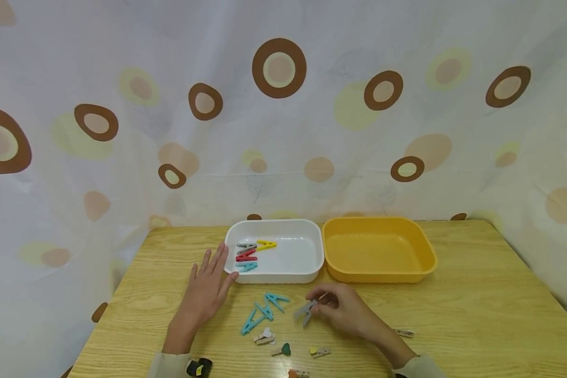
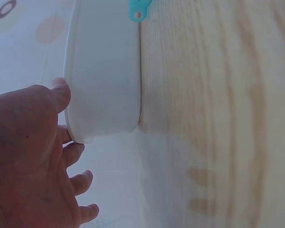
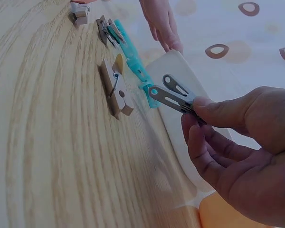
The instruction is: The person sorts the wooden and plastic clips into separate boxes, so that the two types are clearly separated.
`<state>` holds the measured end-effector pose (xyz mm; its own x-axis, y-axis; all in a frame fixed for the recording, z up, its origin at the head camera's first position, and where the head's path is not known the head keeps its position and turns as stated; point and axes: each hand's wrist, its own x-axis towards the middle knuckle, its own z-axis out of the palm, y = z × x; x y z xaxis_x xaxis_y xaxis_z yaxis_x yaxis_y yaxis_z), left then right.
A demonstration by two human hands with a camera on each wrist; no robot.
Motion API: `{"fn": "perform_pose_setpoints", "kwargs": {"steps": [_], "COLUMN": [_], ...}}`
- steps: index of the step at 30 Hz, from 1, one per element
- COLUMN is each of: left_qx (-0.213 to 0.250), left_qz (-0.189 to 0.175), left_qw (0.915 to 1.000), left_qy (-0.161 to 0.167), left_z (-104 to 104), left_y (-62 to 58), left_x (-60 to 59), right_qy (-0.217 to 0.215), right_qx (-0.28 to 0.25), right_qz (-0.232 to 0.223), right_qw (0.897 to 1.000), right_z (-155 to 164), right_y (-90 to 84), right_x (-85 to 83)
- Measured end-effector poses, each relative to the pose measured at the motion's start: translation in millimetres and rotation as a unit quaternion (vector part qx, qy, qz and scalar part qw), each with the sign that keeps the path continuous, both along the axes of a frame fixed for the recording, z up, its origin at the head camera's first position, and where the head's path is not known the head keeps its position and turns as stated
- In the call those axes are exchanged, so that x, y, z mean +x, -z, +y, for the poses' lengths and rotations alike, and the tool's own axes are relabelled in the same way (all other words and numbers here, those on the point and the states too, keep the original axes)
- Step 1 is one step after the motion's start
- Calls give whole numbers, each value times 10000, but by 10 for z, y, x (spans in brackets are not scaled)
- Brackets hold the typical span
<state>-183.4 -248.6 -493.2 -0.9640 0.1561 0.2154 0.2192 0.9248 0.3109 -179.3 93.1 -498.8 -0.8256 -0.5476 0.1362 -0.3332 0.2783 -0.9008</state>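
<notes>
The right hand (image 1: 347,312) pinches a grey clothes peg (image 1: 306,311) between thumb and fingertips, holding it just off the table (image 1: 477,315) with its open-looped legs pointing away from the palm toward the left. In the right wrist view the grip sits on the peg's tail end, the thumb (image 3: 218,110) on top and the fingers curled under, so the two legs stick out free ahead of the hand.

The peg looks like thin moulded plastic: light, stiff, a little springy at the hinge, and smooth enough to twist in a loose pinch. I would judge the best hold to be across the flat sides near the spring, where it is thickest; squeezing the tail ends would open the mouth instead.

The left hand (image 1: 207,290) lies flat with fingers spread and straight, its fingertips against the near left corner of the white tray (image 1: 312,262); the left wrist view shows the fingertips at the tray's wall. Inside that tray lie four pegs (image 1: 252,254), grey, yellow, red and blue. Beyond the right hand stands a yellow tray (image 1: 425,262), touching the white one.

Between the two hands, on the table, lie teal pegs (image 1: 264,311). Nearer the person, small wooden clips (image 1: 264,337) are scattered, some with coloured hearts, and one more lies just right of the right wrist.
</notes>
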Motion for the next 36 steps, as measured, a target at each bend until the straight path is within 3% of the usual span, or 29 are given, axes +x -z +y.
{"fn": "perform_pose_setpoints", "kwargs": {"steps": [20,26,33,36], "left_qx": [-60,-20,1,9], "left_qz": [66,27,27,14], "left_qw": [10000,10000,10000,10000], "left_qy": [12,2,9,12], "left_z": [-8,-3,-4,-7], "left_y": [19,24,20,18], "left_x": [-4,12,-3,-6], "right_qy": [349,549,603,668], "right_qx": [-633,-687,-548,-583], "right_qz": [252,150,538,500], "right_qw": [9971,9960,9952,9948], "right_z": [-57,-111,-184,-226], "right_y": [-129,-172,-235,-236], "right_x": [-1,-32,-122,-161]}}
